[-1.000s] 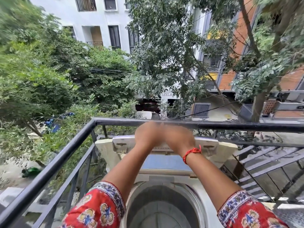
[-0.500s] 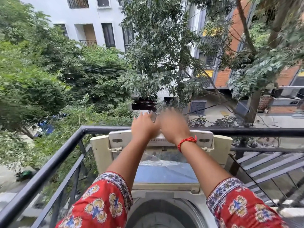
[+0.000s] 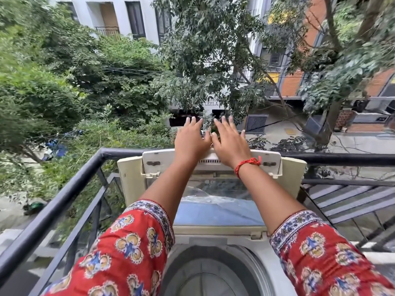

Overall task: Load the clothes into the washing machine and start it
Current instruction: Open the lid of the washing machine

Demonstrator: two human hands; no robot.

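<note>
Change since earlier: both hands are now seen with fingers spread flat, where a second ago they were bunched together on the raised lid's top edge; more of the lid's underside and the street beyond is brought into view.
Left hand (image 3: 190,139): laid palm-down on the top edge of the lid, fingers (image 3: 188,121) stretched out past it toward the trees; nothing is gripped.
Right hand (image 3: 229,142): placed just beside the left, thumbs nearly touching, fingers (image 3: 224,121) splayed and extended; nothing is held. A red thread bracelet (image 3: 248,164) is worn at the wrist.
Sleeves: red printed fabric sleeves with yellow-and-blue floral motifs (image 3: 128,251) are seen on both forearms.
Washing machine: a cream top-loading washing machine (image 3: 128,182) is set against the balcony corner; its folding lid with clear blue-tinted panel (image 3: 220,212) is stood upright and open, leaning back toward the railing.
Drum: the grey round drum opening (image 3: 210,274) is exposed at the bottom of the view; no clothes can be made out inside it.
Clothes: not found anywhere in view.
Railing: a black metal balcony railing (image 3: 70,186) is run behind and to the left of the machine.
Beyond: green trees (image 3: 74,82) and a white apartment building (image 3: 124,16) are seen across the street.
</note>
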